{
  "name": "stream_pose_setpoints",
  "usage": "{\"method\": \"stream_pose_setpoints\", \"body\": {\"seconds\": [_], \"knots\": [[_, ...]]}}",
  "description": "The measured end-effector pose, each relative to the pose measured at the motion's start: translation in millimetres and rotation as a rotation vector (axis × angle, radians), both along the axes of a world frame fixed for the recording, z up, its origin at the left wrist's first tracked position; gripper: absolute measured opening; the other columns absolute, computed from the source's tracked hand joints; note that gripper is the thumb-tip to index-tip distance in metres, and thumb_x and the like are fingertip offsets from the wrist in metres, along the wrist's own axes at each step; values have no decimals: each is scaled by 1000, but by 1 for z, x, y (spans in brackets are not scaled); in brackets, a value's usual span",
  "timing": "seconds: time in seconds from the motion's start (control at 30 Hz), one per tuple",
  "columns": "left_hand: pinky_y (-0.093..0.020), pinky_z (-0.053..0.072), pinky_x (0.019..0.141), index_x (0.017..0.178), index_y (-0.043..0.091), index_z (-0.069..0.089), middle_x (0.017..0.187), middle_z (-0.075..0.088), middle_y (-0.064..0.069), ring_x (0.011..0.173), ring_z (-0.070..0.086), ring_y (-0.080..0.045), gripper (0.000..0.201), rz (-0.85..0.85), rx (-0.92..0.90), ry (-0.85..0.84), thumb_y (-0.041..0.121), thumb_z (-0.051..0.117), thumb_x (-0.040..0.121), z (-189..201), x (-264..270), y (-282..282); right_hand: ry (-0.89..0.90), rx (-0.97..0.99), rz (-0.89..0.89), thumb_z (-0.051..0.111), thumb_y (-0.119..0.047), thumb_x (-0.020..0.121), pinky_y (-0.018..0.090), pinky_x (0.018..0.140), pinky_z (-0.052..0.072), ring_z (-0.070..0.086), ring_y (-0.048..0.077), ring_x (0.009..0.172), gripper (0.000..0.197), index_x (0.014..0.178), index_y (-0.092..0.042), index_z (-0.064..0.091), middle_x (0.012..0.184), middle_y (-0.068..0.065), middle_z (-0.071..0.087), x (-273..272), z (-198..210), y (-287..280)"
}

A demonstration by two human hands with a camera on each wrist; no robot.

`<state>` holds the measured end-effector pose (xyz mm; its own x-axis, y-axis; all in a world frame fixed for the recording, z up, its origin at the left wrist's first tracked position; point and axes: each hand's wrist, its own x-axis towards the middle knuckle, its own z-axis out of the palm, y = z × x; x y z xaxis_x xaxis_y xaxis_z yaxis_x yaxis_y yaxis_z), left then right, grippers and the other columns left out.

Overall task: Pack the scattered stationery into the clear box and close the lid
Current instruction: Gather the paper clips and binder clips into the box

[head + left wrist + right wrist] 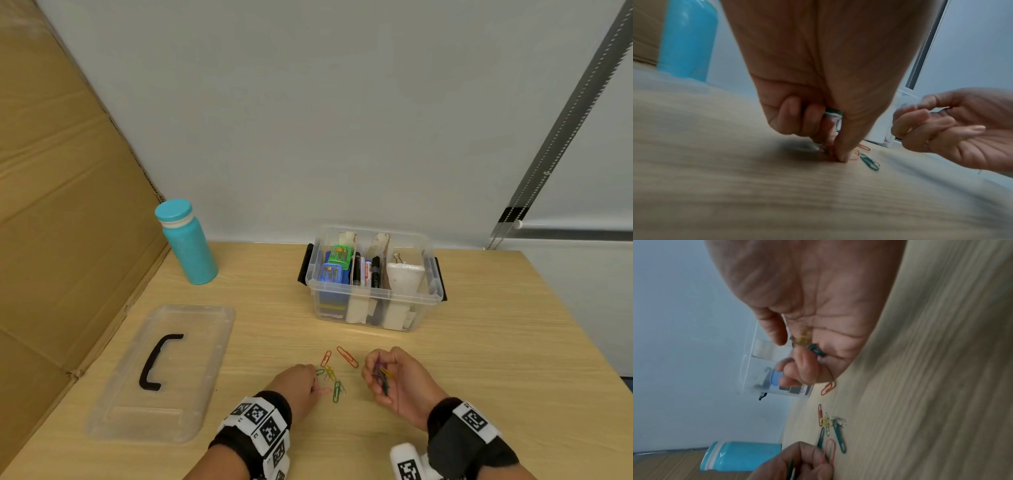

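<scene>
Several coloured paper clips (334,375) lie loose on the wooden table in front of the clear box (373,277), which stands open with sharpeners, markers and white packets inside. My left hand (313,385) is down on the table at the left of the pile, pinching a pink clip (830,451) against the surface, with more clips tucked in its curled fingers (795,113). My right hand (382,375) hovers palm-up to the right of the pile and holds a bunch of clips (809,344) in curled fingers. The lid (161,373) lies flat at the left.
A teal bottle (186,241) stands at the back left beside a large cardboard sheet (61,205). A grey wall runs behind the table. A metal rail (565,120) slants at the right.
</scene>
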<state>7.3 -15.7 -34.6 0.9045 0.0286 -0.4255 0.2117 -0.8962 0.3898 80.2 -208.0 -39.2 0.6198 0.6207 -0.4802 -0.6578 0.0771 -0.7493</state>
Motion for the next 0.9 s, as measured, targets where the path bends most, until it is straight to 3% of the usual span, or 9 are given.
{"method": "stream_pose_setpoints", "body": {"seconds": [0.07, 0.17, 0.3, 0.43, 0.6, 0.67, 0.73, 0.83, 0.9], "knots": [[-24, 40, 79, 94, 16, 46, 94, 50, 0, 84, 46, -13, 21, -10, -11, -11, 37, 44, 97, -5, -2, 1, -44, -98, -42, 37, -18, 91, 23, 42, 29, 40, 15, 52, 26, 77, -8, 56, 66, 7, 52, 4, -1, 6], [-24, 42, 77, 103, 12, 51, 92, 49, 1, 78, 47, -12, 21, 30, -112, -49, 28, 40, 98, -10, -7, 10, -283, -409, -3, 42, -16, 93, 22, 41, 24, 33, 11, 47, 20, 80, -11, 56, 59, -1, 45, 13, 1, 18], [-23, 34, 62, 82, 16, 45, 75, 44, 2, 65, 39, -9, 20, 317, -616, -87, 20, 36, 99, 0, -7, 24, -775, -856, 229, 59, -33, 90, 19, 59, 36, 47, 6, 68, 16, 95, -19, 52, 79, -8, 51, 20, 1, 37], [-20, 28, 49, 86, 12, 49, 67, 46, 1, 51, 35, -7, 18, 608, -1166, -109, 8, 36, 99, 9, -7, 31, -943, -1150, 465, 52, -31, 93, 27, 75, 45, 57, 18, 89, 30, 116, -12, 46, 107, 4, 61, 20, -4, 57], [-23, 31, 48, 106, 5, 53, 64, 46, -2, 53, 38, -11, 26, 791, -1462, -147, 0, 31, 94, 9, -2, 33, -992, -1287, 562, 43, -25, 93, 29, 69, 40, 52, 20, 80, 25, 112, -10, 48, 83, -2, 49, 17, -7, 66], [-23, 32, 46, 99, 6, 52, 63, 46, -2, 52, 39, -12, 23, 851, -1517, -130, 3, 30, 92, 5, 1, 33, -949, -1237, 606, 44, -29, 94, 27, 69, 39, 49, 17, 78, 20, 103, -12, 49, 83, -2, 48, 17, -4, 61], [-22, 30, 43, 90, 9, 50, 60, 42, -1, 49, 37, -11, 17, 894, -1497, -89, 10, 33, 93, 0, 4, 33, -852, -1025, 551, 39, -29, 96, 24, 62, 36, 45, 13, 69, 19, 83, -17, 47, 80, -2, 49, 18, -2, 51], [-19, 27, 41, 86, 12, 52, 56, 38, 4, 45, 34, -8, 22, 778, -1122, -91, 11, 33, 97, -11, 9, 32, -375, -382, 204, 29, -19, 93, 23, 43, 24, 27, 12, 49, 29, 67, -16, 39, 61, 0, 36, 17, -1, 30], [-21, 38, 52, 87, 19, 55, 67, 48, 7, 57, 46, -10, 24, 544, -750, -127, 16, 35, 99, -16, 11, 31, -139, -61, 29, 25, -21, 93, 22, 38, 22, 23, 13, 46, 32, 69, -12, 42, 58, 3, 36, 13, -2, 17]]}}
